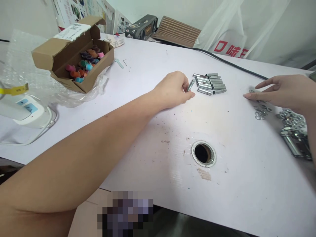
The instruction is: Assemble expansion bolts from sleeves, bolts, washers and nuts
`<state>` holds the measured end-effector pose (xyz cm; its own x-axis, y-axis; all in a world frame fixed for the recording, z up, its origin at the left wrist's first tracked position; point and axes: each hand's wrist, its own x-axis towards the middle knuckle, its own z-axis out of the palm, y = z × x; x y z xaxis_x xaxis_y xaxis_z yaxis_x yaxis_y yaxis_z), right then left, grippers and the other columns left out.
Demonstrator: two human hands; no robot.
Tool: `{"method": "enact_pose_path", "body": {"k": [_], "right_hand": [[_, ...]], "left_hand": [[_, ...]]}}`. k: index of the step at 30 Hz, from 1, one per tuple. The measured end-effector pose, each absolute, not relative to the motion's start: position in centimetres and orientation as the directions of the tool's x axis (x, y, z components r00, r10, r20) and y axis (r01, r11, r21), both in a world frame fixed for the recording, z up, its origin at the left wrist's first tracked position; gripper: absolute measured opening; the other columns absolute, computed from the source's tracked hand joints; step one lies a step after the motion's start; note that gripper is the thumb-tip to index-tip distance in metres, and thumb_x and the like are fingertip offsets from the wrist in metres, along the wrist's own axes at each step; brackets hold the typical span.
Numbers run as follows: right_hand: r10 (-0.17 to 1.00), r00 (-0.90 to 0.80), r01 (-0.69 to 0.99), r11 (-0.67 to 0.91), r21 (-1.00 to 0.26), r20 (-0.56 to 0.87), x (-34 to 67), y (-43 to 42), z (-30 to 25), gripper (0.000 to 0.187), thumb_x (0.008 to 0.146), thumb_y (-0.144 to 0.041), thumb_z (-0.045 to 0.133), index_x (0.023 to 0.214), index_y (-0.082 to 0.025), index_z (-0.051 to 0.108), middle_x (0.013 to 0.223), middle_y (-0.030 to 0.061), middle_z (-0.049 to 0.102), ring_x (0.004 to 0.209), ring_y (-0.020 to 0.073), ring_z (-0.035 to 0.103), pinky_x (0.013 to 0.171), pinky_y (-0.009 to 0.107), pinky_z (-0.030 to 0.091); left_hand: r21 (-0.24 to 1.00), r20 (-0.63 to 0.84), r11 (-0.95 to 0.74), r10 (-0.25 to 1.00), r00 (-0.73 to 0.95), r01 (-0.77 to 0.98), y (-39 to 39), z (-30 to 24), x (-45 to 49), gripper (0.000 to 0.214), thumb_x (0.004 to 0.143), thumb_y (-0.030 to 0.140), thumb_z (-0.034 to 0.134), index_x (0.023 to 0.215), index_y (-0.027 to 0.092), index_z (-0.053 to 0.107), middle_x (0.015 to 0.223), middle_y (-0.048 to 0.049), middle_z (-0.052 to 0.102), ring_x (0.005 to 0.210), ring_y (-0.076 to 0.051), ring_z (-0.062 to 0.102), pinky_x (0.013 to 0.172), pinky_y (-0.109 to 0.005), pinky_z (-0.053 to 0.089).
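My left hand [175,88] is closed around a short silvery metal tube [191,85], with one end showing past the fingers. Right beside it, several similar metal tubes [211,84] lie in two stacked rows on the white table. Off to the right, my right hand [283,92] hovers with thumb and fingers apart over scattered small metal rings [261,113]. Nothing shows between its fingertips. Below that hand and wrist sit a heap of small metal nuts or rings [292,119] and some shiny metal pieces [293,143], partly hidden by the forearm.
A round hole with a metal rim [193,154] is set in the table. An open cardboard box [98,70] of coloured pieces stands at the left, near a white power strip [37,113]. A black cable [229,62] crosses the back, before a plastic bag [229,29].
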<state>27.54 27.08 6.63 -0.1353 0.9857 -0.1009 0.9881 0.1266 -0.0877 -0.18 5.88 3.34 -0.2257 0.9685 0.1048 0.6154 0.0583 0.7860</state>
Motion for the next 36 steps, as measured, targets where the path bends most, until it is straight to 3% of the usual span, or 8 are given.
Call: {"method": "enact_pose_path", "body": {"k": [5, 9, 14, 18, 21, 26, 31, 36], "right_hand": [[0.985, -0.127, 0.989, 0.117, -0.093, -0.115, 27.3, 26.4, 6.6, 0.027, 0.090, -0.049, 0.088, 0.103, -0.026, 0.085, 0.105, 0.0066, 0.078, 0.088, 0.0224, 0.062, 0.080, 0.041, 0.044], [0.985, -0.141, 0.987, 0.132, -0.087, -0.099, 26.8, 25.2, 6.8, 0.023, 0.094, -0.044, 0.086, 0.104, -0.023, 0.084, 0.100, 0.0072, 0.077, 0.086, 0.0213, 0.061, 0.080, 0.040, 0.045], [0.937, -0.325, 0.929, 0.292, -0.226, -0.129, 27.4, 25.0, 6.9, 0.011, 0.098, -0.028, 0.078, 0.102, -0.018, 0.081, 0.096, 0.0067, 0.077, 0.086, 0.0201, 0.064, 0.083, 0.037, 0.047], [0.943, -0.313, 0.920, 0.271, -0.283, -0.115, 29.3, 26.3, 7.4, 0.022, 0.101, -0.042, 0.073, 0.096, -0.021, 0.079, 0.086, 0.0041, 0.072, 0.073, 0.0173, 0.057, 0.071, 0.035, 0.045], [0.966, -0.249, 0.933, 0.221, -0.285, -0.067, 30.5, 27.1, 7.8, 0.021, 0.100, -0.041, 0.072, 0.095, -0.021, 0.079, 0.086, 0.0057, 0.071, 0.070, 0.0175, 0.053, 0.067, 0.036, 0.043], [0.940, -0.317, 0.908, 0.262, -0.328, -0.125, 31.4, 28.3, 7.1, 0.018, 0.090, -0.039, 0.080, 0.095, -0.022, 0.083, 0.099, 0.0087, 0.077, 0.083, 0.0210, 0.063, 0.072, 0.037, 0.048], [0.901, -0.405, 0.874, 0.331, -0.356, -0.155, 31.5, 28.6, 6.4, 0.033, 0.084, -0.051, 0.084, 0.102, -0.024, 0.085, 0.095, 0.0086, 0.077, 0.083, 0.0227, 0.065, 0.074, 0.040, 0.051], [0.893, -0.404, 0.876, 0.316, -0.364, -0.198, 30.4, 27.5, 6.4, 0.035, 0.079, -0.055, 0.089, 0.092, -0.023, 0.083, 0.103, 0.0089, 0.079, 0.094, 0.0268, 0.070, 0.079, 0.041, 0.055]], "left_hand": [[0.792, 0.068, 0.090, 0.970, -0.234, 0.604, 5.7, 3.5, -0.1, 0.022, 0.080, 0.029, 0.082, 0.070, 0.021, 0.065, 0.071, -0.0048, 0.069, 0.080, -0.021, 0.068, 0.081, -0.038, 0.054], [0.770, 0.083, 0.087, 0.969, -0.234, 0.632, 5.7, 3.7, -0.1, 0.021, 0.082, 0.029, 0.079, 0.069, 0.020, 0.065, 0.070, -0.0044, 0.069, 0.074, -0.019, 0.063, 0.077, -0.037, 0.050], [0.694, 0.081, 0.105, 0.971, -0.223, 0.712, 5.6, 4.7, -0.1, 0.024, 0.082, 0.035, 0.074, 0.066, 0.019, 0.065, 0.064, -0.0025, 0.065, 0.065, -0.017, 0.056, 0.068, -0.036, 0.040], [0.683, 0.010, 0.195, 0.961, -0.276, 0.704, 5.5, 5.0, -0.3, 0.029, 0.082, 0.042, 0.075, 0.067, 0.020, 0.062, 0.063, -0.0001, 0.064, 0.061, -0.016, 0.053, 0.066, -0.035, 0.039], [0.687, -0.006, 0.210, 0.959, -0.283, 0.696, 5.4, 5.0, -0.2, 0.029, 0.082, 0.044, 0.076, 0.070, 0.020, 0.064, 0.062, 0.0010, 0.064, 0.060, -0.015, 0.051, 0.065, -0.035, 0.040], [0.689, -0.024, 0.226, 0.957, -0.290, 0.689, 5.5, 4.9, -0.1, 0.028, 0.083, 0.043, 0.077, 0.072, 0.019, 0.068, 0.063, 0.0008, 0.065, 0.061, -0.014, 0.051, 0.066, -0.035, 0.041], [0.705, -0.022, 0.214, 0.959, -0.281, 0.676, 5.5, 4.9, -0.1, 0.027, 0.084, 0.042, 0.077, 0.073, 0.019, 0.069, 0.064, 0.0000, 0.067, 0.061, -0.014, 0.053, 0.066, -0.035, 0.042], [0.703, -0.017, 0.211, 0.960, -0.281, 0.679, 5.5, 5.0, -0.1, 0.026, 0.083, 0.042, 0.078, 0.073, 0.019, 0.069, 0.065, -0.0005, 0.069, 0.062, -0.015, 0.056, 0.066, -0.035, 0.043]]}}
